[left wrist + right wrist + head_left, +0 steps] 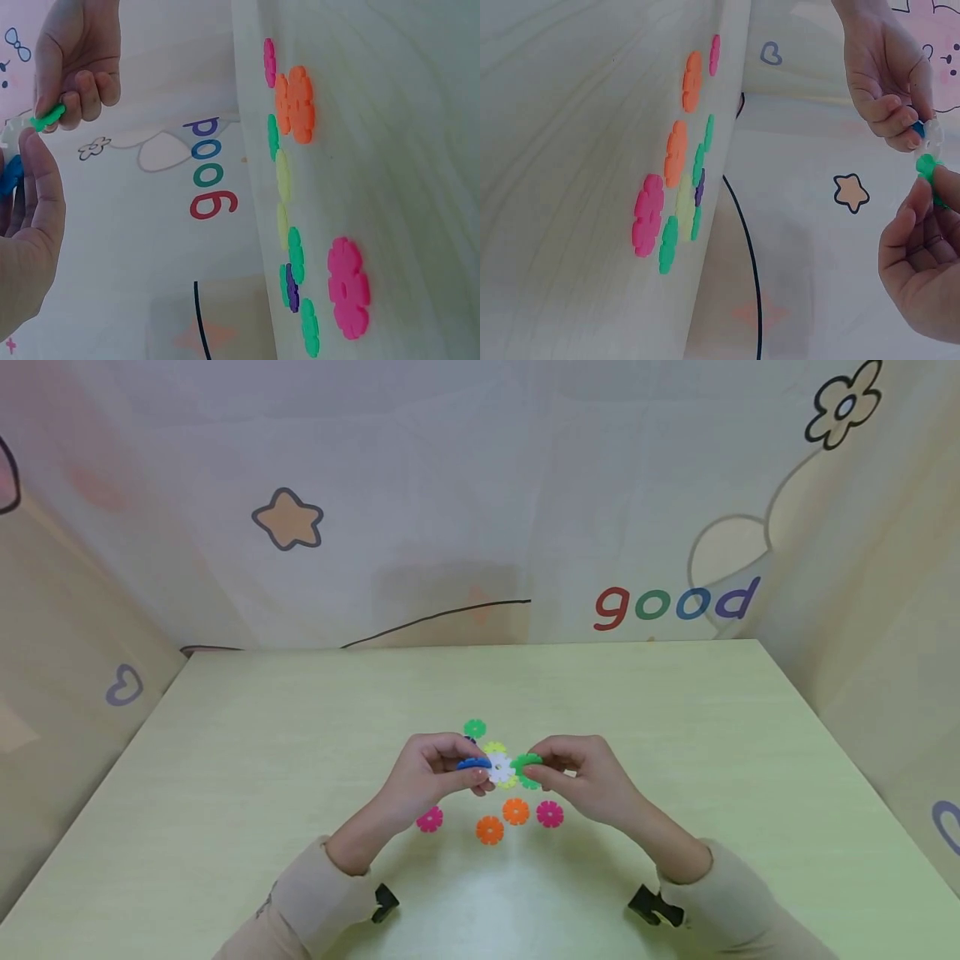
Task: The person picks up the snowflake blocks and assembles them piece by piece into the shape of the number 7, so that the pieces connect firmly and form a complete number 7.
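Above the table, my left hand pinches a blue notched plastic flower disc together with a white one, which stands at the blue disc's edge. Between thumb and fingers my right hand holds a green flower disc. Its edge meets the white disc, so blue, white and green line up in a row between the hands. In the right wrist view the green disc sits right against the white disc, and the fingers cover most of the blue.
Loose discs lie on the pale table below the hands: orange discs, pink discs, yellow, purple and several green. A printed curtain stands behind the table and at both sides.
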`<state>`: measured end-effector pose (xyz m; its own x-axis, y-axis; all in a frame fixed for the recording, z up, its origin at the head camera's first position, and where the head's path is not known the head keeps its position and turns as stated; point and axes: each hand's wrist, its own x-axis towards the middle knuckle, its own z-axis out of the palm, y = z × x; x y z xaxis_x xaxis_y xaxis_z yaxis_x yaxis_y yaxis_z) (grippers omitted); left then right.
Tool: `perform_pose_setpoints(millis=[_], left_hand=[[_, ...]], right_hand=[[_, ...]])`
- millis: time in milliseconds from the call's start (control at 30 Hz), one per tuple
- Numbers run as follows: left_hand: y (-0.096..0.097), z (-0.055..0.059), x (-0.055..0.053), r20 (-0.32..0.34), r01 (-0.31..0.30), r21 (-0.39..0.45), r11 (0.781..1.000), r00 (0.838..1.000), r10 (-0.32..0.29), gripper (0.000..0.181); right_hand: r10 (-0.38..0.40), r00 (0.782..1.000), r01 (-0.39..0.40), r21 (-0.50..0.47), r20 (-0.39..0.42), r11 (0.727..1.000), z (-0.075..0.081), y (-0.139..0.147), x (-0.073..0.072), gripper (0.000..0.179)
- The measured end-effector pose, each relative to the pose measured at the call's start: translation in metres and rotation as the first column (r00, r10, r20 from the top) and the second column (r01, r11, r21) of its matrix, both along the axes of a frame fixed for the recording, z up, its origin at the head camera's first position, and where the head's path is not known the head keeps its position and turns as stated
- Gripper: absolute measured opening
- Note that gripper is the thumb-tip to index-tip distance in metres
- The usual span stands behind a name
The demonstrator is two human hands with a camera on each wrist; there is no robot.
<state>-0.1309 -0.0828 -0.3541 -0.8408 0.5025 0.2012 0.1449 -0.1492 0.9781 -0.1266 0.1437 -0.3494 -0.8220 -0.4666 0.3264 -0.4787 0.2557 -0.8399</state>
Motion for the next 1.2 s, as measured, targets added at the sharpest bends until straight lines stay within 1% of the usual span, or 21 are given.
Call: perform_pose_setpoints(millis=[100,267,467,633,900,1100,1200], left_hand=[[0.000,-0.001,0.000,0.000,0.003,0.010,1.000,1.000,-0.003,0.015],[0.000,-0.001,0.000,-0.004,-0.003,0.020,1.000,1.000,0.003,0.014],[0.000,0.001,0.001,-0.001,0.005,0.033,0.999,1.000,-0.005,0.014],[0.000,0.000,0.001,-0.016,0.006,0.037,0.999,1.000,-0.006,0.015],[0.000,-0.002,0.001,-0.033,0.014,0.035,0.999,0.999,-0.012,0.015],[-0.002,0.000,0.001,-0.029,0.013,0.031,0.999,0.999,-0.012,0.015],[-0.002,0.001,0.001,-0.025,0.027,0.029,0.999,0.999,-0.026,0.014]], right_hand=[[0.000,0.999,0.000,-0.008,-0.036,1.000,-0.001,-0.001,0.001,0.004],[0.000,0.994,-0.001,-0.012,-0.111,1.000,-0.005,-0.003,0.000,0.009],[0.019,0.986,-0.026,-0.041,-0.164,0.999,-0.008,-0.004,0.000,0.008],[0.033,0.983,-0.046,-0.069,-0.179,0.997,-0.009,-0.005,0.000,0.011],[0.036,0.978,-0.054,-0.082,-0.205,0.995,-0.007,-0.006,0.000,0.013],[0.035,0.981,-0.055,-0.100,-0.193,0.994,-0.008,-0.009,0.001,0.013],[0.029,0.983,-0.050,-0.110,-0.182,0.993,-0.009,-0.011,0.002,0.013]])
